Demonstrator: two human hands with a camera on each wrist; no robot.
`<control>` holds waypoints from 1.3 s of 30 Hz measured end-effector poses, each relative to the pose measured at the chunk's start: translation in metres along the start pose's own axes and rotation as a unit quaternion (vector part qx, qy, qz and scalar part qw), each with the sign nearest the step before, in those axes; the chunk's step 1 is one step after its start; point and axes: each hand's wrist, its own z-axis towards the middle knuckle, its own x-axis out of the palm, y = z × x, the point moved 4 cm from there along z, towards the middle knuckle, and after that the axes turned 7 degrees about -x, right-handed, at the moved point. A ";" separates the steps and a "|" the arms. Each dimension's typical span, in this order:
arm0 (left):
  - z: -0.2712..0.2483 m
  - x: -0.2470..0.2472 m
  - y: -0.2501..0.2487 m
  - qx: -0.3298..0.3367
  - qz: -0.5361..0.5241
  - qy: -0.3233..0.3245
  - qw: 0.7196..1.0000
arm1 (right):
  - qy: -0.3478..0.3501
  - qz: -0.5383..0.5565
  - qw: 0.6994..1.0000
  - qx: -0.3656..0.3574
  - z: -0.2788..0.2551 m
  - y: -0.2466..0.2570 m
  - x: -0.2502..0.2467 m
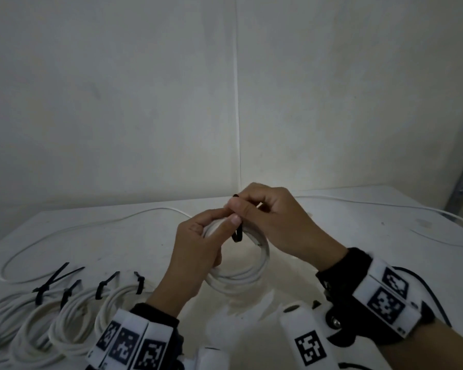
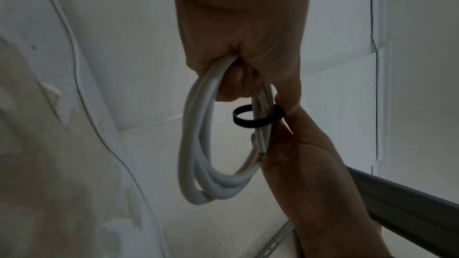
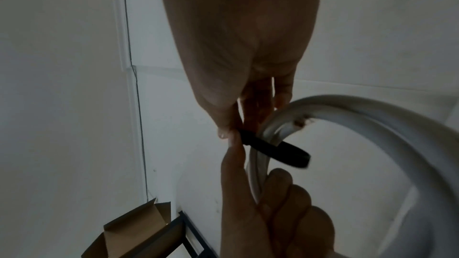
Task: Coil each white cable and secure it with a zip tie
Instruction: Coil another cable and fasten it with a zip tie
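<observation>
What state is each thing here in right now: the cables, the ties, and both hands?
Held white coil: coiled, off the table, gripped by left hand.
Black zip tie: looped loosely round the coil, not cinched, pinched by right hand.
Four coils: tied, lying on table.
Loose cables: uncoiled.

White table [image 1: 358, 263] with cables and ties

Left of the table's middle lie four tied coils [image 1: 38, 324], spare black zip ties [image 1: 60, 275] beyond them, and a loose white cable [image 1: 91, 228] farther back.
</observation>
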 end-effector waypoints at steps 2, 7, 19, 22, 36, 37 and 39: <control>-0.001 0.000 0.000 -0.005 0.005 0.002 1.000 | 0.004 -0.018 1.000 -0.006 0.000 0.002 0.000; -0.004 0.004 0.004 0.009 0.033 -0.001 0.999 | -0.064 -0.040 0.997 -0.027 0.004 0.007 -0.007; -0.007 0.006 -0.002 0.026 0.062 0.015 0.998 | -0.056 0.034 0.998 0.011 -0.002 0.002 -0.002; -0.007 0.008 0.001 0.029 0.069 0.015 0.997 | -0.072 -0.005 0.997 -0.003 -0.003 0.006 -0.003; -0.009 0.002 -0.003 0.061 0.142 0.009 0.988 | -0.140 0.017 0.990 0.025 0.003 0.003 0.000; -0.008 0.000 -0.008 0.063 0.141 0.013 0.988 | -0.129 0.041 0.990 0.024 0.004 0.004 -0.001; -0.008 -0.002 -0.015 0.056 0.118 0.020 0.991 | -0.096 0.053 0.994 0.011 0.007 0.005 -0.001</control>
